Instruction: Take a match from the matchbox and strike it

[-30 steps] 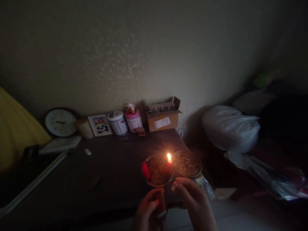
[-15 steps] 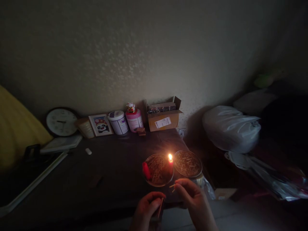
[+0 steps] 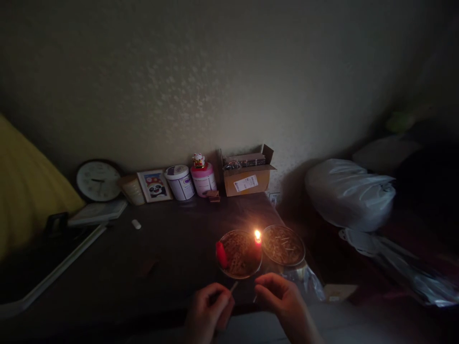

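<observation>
At the desk's (image 3: 118, 258) near edge, the left hand (image 3: 208, 313) pinches a matchstick (image 3: 234, 286) pointing up toward the bowl (image 3: 239, 253) holding a lit red candle (image 3: 257, 244) (the only bright spot). Just right, the right hand (image 3: 283, 303) curls narrow; what it holds I cannot tell.

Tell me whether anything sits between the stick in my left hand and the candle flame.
Nothing visible does. The stick in the left hand points up toward the lit candle, which stands at the near right rim of the bowl. Only bare dark table edge lies between them.
</observation>
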The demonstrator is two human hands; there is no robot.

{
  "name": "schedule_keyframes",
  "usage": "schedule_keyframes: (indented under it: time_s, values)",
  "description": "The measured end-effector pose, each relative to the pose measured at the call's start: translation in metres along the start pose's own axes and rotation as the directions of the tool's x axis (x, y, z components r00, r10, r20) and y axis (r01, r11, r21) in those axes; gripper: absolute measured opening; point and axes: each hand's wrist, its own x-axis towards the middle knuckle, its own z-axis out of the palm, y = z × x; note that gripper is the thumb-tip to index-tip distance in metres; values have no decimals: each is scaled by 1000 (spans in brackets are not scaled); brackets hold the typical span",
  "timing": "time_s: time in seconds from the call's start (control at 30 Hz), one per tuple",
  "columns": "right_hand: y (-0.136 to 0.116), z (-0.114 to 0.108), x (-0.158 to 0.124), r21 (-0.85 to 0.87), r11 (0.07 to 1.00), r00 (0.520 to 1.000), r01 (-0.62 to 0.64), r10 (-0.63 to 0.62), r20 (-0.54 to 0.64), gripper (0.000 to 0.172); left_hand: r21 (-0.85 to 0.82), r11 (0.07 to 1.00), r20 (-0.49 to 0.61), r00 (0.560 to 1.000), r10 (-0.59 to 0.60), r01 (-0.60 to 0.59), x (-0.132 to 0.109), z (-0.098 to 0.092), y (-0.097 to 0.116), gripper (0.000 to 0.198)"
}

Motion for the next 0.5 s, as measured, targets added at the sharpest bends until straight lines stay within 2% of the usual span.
schedule_keyframes:
  time_s: [0.1, 0.17, 0.23, 0.33, 0.43, 0.5]
  values:
    - [2, -3, 0, -87, 996, 999, 36, -37, -6, 44, 175, 983, -242, 970, -19, 63, 15, -39, 2, 41]
    - [4, -1, 0, -115, 991, 998, 64, -66, -9, 45, 252, 960, -346, 938, -27, 120, 24, -58, 2, 48]
    - [7, 1, -1, -97, 992, 997, 74, -73, 12, 46, 303, 944, -369, 929, -11, 131, 31, -68, 2, 46]
    - [12, 4, 0, -7, 999, 997, 31, -31, 67, 46, 337, 933, -366, 931, 5, 127, 37, -71, -1, 43]
    - [14, 3, 0, 68, 998, 996, 10, -16, 83, 44, 273, 952, -381, 924, -27, 140, 37, -71, -5, 43]
    - [12, 1, 0, 50, 999, 994, 9, -14, 108, 41, 178, 972, -375, 924, -77, 153, 33, -72, -7, 45]
